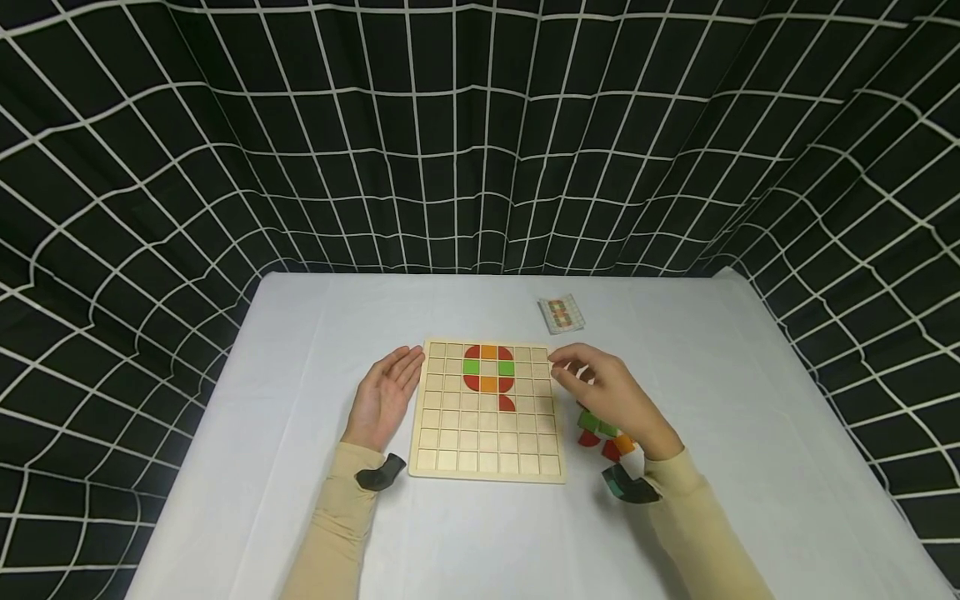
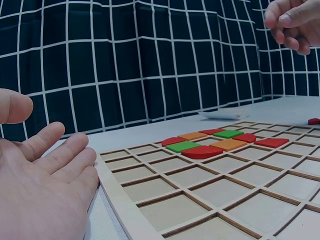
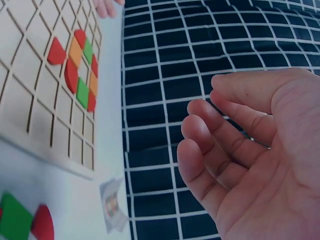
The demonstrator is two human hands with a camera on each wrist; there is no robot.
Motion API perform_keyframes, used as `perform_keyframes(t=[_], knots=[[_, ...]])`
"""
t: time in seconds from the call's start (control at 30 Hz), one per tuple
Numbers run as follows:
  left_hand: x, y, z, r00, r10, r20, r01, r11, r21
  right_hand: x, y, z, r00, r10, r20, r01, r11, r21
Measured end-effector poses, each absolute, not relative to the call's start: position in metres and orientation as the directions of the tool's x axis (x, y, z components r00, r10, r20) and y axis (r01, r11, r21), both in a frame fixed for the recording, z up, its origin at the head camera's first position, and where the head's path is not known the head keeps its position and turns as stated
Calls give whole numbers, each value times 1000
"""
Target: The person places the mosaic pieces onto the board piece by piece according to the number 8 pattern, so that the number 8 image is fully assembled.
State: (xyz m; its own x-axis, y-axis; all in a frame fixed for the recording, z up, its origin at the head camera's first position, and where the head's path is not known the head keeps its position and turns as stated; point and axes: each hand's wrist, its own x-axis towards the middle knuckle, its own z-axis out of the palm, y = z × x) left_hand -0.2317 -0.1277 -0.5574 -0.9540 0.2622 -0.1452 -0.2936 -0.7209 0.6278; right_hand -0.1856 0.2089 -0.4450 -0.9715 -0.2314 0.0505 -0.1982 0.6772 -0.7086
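A wooden grid board (image 1: pixel 459 439) lies on the table. Set in its upper cells is a ring of red corner pieces, orange squares (image 1: pixel 489 384) and green squares (image 1: pixel 471 367). One more red quarter-round piece (image 1: pixel 507 404) sits just below the ring's lower right. My left hand (image 1: pixel 382 400) rests palm up along the board's left side, fingers extended, fingertips right at the edge. Over the board's right edge hovers my right hand (image 1: pixel 603 387), its fingers loosely bent; the right wrist view shows nothing between thumb and fingers (image 3: pixel 197 155).
Loose green (image 1: pixel 588 421), red (image 1: pixel 589 438) and orange pieces (image 1: pixel 624 443) lie right of the board, partly under my right hand. A small stack of pattern cards (image 1: pixel 561 313) lies behind the board. Black grid-lined curtains (image 1: pixel 465 167) surround the white table (image 1: pixel 480 542).
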Motion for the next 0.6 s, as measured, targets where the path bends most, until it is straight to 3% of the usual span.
perform_keyframes(t=[0.6], knots=[[-232, -127, -556, -954, 262, -146, -294, -719, 630, -177, 248, -456, -990, -133, 47, -131, 752, -646]])
